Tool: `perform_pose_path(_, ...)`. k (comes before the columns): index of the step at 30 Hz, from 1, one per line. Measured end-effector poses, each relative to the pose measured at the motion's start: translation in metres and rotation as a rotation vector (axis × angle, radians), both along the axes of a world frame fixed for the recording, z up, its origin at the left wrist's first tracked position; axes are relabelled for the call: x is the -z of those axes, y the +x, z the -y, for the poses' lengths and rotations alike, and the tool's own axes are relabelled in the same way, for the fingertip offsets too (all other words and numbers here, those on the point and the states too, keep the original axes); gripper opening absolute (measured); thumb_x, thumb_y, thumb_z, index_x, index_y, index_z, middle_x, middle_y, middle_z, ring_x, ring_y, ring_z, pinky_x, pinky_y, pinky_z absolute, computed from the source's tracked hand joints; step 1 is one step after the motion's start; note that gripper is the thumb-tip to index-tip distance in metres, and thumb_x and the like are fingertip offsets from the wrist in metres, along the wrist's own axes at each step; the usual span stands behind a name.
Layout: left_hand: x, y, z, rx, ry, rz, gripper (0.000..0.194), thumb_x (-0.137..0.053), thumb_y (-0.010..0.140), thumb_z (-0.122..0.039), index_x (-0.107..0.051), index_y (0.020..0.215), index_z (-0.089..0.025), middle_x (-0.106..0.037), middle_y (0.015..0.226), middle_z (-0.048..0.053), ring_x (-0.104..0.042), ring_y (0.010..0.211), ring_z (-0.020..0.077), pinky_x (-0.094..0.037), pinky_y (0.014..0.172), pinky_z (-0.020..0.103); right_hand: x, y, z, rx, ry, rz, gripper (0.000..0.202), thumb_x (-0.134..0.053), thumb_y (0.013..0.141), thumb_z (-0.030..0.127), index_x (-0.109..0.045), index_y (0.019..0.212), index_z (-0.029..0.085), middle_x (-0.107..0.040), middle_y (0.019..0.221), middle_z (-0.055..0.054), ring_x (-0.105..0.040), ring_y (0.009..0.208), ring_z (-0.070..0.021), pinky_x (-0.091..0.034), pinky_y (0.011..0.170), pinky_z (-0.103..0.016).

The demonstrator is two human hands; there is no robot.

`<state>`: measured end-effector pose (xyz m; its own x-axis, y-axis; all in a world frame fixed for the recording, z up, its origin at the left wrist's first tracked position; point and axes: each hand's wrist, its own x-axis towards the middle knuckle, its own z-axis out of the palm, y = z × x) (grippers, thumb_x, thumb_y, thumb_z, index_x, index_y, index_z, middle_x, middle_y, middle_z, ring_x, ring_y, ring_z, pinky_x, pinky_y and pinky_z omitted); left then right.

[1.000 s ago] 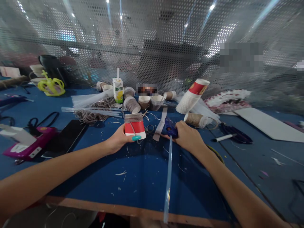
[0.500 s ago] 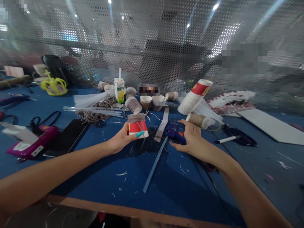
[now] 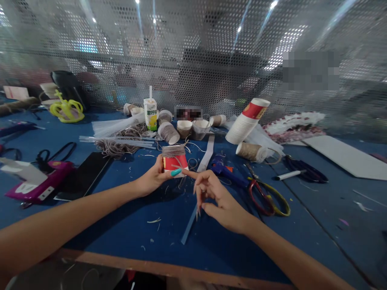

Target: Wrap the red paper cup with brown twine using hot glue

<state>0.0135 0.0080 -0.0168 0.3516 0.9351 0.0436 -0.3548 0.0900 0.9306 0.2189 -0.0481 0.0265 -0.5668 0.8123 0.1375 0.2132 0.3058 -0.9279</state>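
A red-and-white paper cup point(image 3: 174, 162) with grey cord point(image 3: 173, 151) wound around its upper part is gripped by my left hand point(image 3: 152, 177), the thumb across its front. My right hand point(image 3: 222, 201) holds nothing; its index finger stretches to the cup's lower side at the cord's loose end, while the other fingers are loosely bent and apart. Beneath that hand lies a translucent glue stick point(image 3: 189, 227), partly covered. The blue glue gun point(image 3: 231, 174) rests on the table just beyond my right hand, with red-and-yellow-handled scissors point(image 3: 262, 197) beside it.
A slanted stack of paper cups point(image 3: 244, 125), a cord-wrapped cup point(image 3: 251, 152) and a drink carton point(image 3: 150, 114) stand or lie farther back. Leftward are a grey cord bundle point(image 3: 116, 147), a black phone point(image 3: 87, 177) and a purple device point(image 3: 39, 183). A perforated metal screen point(image 3: 211, 76) borders the table.
My right hand has let go of the glue gun and moved left to the cup, index finger extended. The scissors are now uncovered. My left hand still holds the cup.
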Motion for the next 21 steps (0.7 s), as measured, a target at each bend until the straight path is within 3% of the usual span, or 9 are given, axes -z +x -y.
perform_pose_path(3,-0.0009,0.0002,-0.0008,-0.008,0.017,-0.02,0.06,-0.084,0.062,-0.034,-0.044,0.105,-0.023,-0.062,0.106,0.001,-0.061,0.102,0.0181,-0.046,0.096,0.035,0.0032,-0.0009,-0.0028,-0.003,-0.083,-0.023,0.044,-0.042,0.061,0.001,-0.035,0.096,0.026,-0.052,0.072,0.006,-0.05,0.055,-0.0104,-0.045,0.05,-0.023)
perform_pose_path(6,-0.0023,0.0006,-0.0009,-0.037,0.028,-0.076,0.061,-0.084,0.062,-0.03,-0.044,0.108,-0.022,-0.063,0.106,0.003,-0.06,0.105,0.0212,-0.045,0.096,0.037,0.0042,-0.0003,-0.0046,0.011,-0.051,-0.012,0.044,-0.043,0.061,0.001,-0.037,0.097,0.026,-0.046,0.064,0.009,-0.05,0.053,-0.0109,-0.045,0.052,-0.024)
perform_pose_path(11,-0.006,0.0013,0.0016,-0.046,0.013,-0.12,0.062,-0.081,0.065,-0.027,-0.042,0.113,-0.022,-0.062,0.109,0.005,-0.059,0.107,0.0236,-0.045,0.095,0.038,0.0022,0.0011,-0.0051,0.057,0.003,0.007,0.043,-0.042,0.062,0.0,-0.037,0.096,0.026,-0.045,0.064,0.008,-0.051,0.055,-0.0117,-0.048,0.056,-0.027)
perform_pose_path(16,-0.0054,0.0015,0.0011,-0.05,0.019,-0.105,0.062,-0.081,0.064,-0.025,-0.042,0.113,-0.02,-0.061,0.114,0.008,-0.058,0.11,0.0242,-0.045,0.094,0.037,-0.0004,0.0026,-0.0063,0.067,0.009,-0.04,0.042,-0.042,0.062,-0.001,-0.037,0.093,0.026,-0.056,0.088,0.002,-0.053,0.056,-0.0089,-0.05,0.054,-0.026)
perform_pose_path(21,-0.004,-0.0006,0.0013,-0.023,0.004,-0.086,0.064,-0.08,0.065,-0.025,-0.042,0.116,-0.02,-0.059,0.123,0.011,-0.055,0.117,0.0273,-0.042,0.098,0.04,-0.001,0.0029,-0.0081,0.099,0.023,-0.116,0.039,-0.044,0.064,-0.002,-0.04,0.092,0.026,-0.047,0.07,0.006,-0.054,0.057,-0.0106,-0.05,0.053,-0.025)
